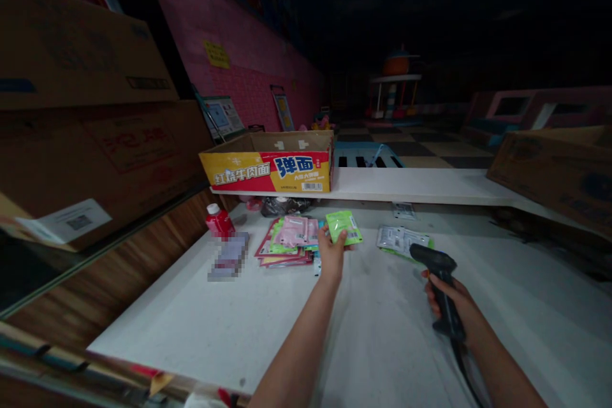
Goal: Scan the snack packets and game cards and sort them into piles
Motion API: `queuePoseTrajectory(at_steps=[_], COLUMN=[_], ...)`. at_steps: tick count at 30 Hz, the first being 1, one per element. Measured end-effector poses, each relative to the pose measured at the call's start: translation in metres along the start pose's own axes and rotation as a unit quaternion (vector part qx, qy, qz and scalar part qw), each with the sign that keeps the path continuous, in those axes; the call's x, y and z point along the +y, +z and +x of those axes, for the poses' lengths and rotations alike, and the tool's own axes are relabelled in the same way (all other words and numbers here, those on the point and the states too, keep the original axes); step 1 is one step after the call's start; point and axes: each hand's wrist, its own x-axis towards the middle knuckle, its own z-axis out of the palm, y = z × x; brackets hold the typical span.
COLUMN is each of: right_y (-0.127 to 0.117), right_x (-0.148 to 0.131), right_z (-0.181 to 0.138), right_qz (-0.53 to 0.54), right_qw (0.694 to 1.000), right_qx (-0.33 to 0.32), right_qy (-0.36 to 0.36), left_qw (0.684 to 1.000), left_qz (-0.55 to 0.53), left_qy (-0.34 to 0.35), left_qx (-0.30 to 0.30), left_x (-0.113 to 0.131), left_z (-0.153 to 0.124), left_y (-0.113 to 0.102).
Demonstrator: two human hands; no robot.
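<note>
Between the fingers and thumb of my left hand (332,251) is a green packet (344,226), its printed face turned up. Just left of that hand lies a loose pile of flat packets (291,236) in pink, green and red. My right hand (452,299) is wrapped round the handle of a black barcode scanner (442,284), whose head points left and whose cable runs down toward the front. Beyond the scanner's head, a few silver and green packets (399,239) lie on the white counter (377,325).
A red bottle with a white cap (220,222) stands at the left beside a blurred-out flat item (229,258). An open noodle carton (270,166) sits on the raised shelf (411,185). Large cardboard boxes (90,159) are stacked at the left; another box (554,172) is at the right.
</note>
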Motion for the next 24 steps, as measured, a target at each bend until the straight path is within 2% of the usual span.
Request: queuePoseTrajectory(at_steps=[2,4,7,10,14,16,18,21,24], right_y=[-0.001,-0.003,-0.005,-0.006,-0.007,-0.007,-0.007,-0.007,-0.007], right_x=[0.002,0.003,0.006,0.007,0.008,0.007,0.007,0.006,0.006], right_z=[0.001,0.002,0.003,0.003,0.004,0.004,0.004,0.003,0.002], right_qz=[-0.001,-0.005,-0.009,-0.011,-0.005,-0.006,-0.011,-0.012,-0.007], right_qw=[1.000,1.000,1.000,1.000,1.000,1.000,1.000,1.000,1.000], right_qx=[-0.001,0.001,0.001,0.002,0.001,0.002,0.001,-0.004,-0.004], right_qy=[0.000,0.003,0.010,0.009,0.011,0.019,0.026,0.023,0.020], left_qw=[0.993,0.961,0.890,0.837,0.762,0.740,0.738,0.741,0.737], left_qz=[0.088,0.220,0.405,0.510,0.620,0.641,0.639,0.628,0.630], left_qy=[0.072,0.137,0.129,0.100,0.101,0.117,0.149,0.215,0.236], left_qx=[0.038,0.101,0.162,0.168,0.160,0.166,0.157,0.100,0.070], left_x=[0.026,0.049,0.072,0.078,0.076,0.073,0.069,0.061,0.056], left_z=[0.013,0.027,0.043,0.052,0.053,0.050,0.046,0.038,0.033], left_y=[-0.024,-0.053,-0.092,-0.115,-0.125,-0.127,-0.129,-0.131,-0.131])
